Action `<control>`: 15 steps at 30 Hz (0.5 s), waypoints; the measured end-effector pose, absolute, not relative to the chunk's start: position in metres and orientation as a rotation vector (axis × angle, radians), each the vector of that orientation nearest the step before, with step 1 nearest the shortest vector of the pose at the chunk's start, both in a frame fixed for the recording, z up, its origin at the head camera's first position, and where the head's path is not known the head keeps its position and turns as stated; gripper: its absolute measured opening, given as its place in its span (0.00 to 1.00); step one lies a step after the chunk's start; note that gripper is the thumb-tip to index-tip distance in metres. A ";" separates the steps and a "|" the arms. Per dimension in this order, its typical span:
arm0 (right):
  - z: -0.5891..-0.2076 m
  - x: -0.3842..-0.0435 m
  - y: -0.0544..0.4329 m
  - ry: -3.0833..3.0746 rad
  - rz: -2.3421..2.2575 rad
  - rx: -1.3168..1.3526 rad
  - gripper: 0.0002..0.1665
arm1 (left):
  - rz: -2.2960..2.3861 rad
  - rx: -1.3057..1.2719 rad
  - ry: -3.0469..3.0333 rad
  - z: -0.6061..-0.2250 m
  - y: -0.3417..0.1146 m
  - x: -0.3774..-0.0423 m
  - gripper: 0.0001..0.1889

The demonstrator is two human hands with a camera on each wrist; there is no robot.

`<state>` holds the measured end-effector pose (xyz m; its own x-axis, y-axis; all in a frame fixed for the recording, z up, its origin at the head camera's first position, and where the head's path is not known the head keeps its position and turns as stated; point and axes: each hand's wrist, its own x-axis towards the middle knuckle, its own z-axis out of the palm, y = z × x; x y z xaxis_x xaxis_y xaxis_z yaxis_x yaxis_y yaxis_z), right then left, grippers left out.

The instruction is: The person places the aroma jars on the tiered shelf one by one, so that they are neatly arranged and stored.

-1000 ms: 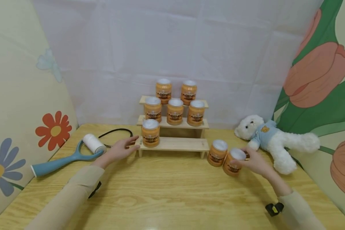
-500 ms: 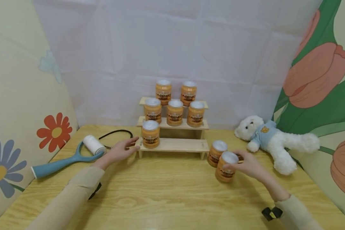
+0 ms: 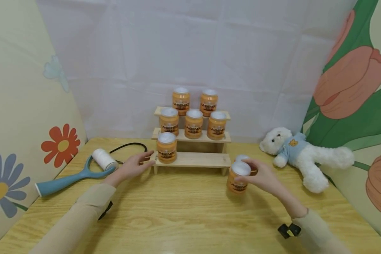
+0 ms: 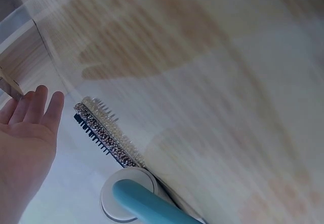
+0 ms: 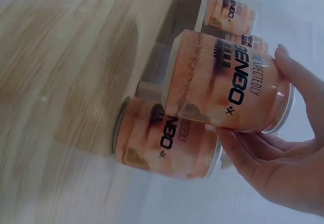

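My right hand (image 3: 262,177) grips an orange can with a pale silvery lid (image 3: 237,182), thumb on one side and fingers on the other. In the right wrist view this held can (image 5: 223,79) is raised off the table, in front of a second orange can (image 5: 162,145) that stands there. Only the second can's lid (image 3: 242,157) shows in the head view. My left hand (image 3: 132,168) holds nothing; its extended fingertips are at the left end of the bottom step of a wooden three-step rack (image 3: 203,159). One orange can (image 3: 167,150) stands on that step, beside those fingers.
Three cans (image 3: 193,125) line the middle step and two cans (image 3: 208,102) the top one. A blue-handled lint roller (image 3: 66,181) and a beaded headband (image 4: 109,133) lie left of the rack. A white teddy bear (image 3: 296,150) lies at the right, before the backdrop (image 3: 139,53).
My right hand has carried its can left and slightly toward me, then left and back, so it now overlaps the second can. The left hand keeps its place.
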<state>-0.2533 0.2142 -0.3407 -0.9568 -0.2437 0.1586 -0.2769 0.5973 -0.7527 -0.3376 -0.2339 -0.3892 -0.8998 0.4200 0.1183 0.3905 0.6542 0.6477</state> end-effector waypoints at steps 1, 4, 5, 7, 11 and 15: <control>-0.341 -0.255 0.211 -2.765 1.336 0.461 0.42 | 1.090 0.690 2.818 -0.390 -0.234 -0.338 0.35; -0.340 -0.259 0.201 -2.737 1.366 0.475 0.40 | 1.088 0.699 2.823 -0.391 -0.235 -0.339 0.35; -0.340 -0.260 0.198 -2.732 1.369 0.476 0.39 | 1.088 0.705 2.825 -0.392 -0.235 -0.339 0.34; -0.339 -0.263 0.191 -2.720 1.377 0.480 0.39 | 1.084 0.725 2.830 -0.393 -0.235 -0.339 0.34; -0.337 -0.267 0.179 -2.704 1.382 0.473 0.42 | 1.089 0.736 2.830 -0.393 -0.235 -0.339 0.34; -0.334 -0.270 0.168 -2.695 1.407 0.449 0.43 | 1.109 0.734 2.814 -0.391 -0.235 -0.340 0.33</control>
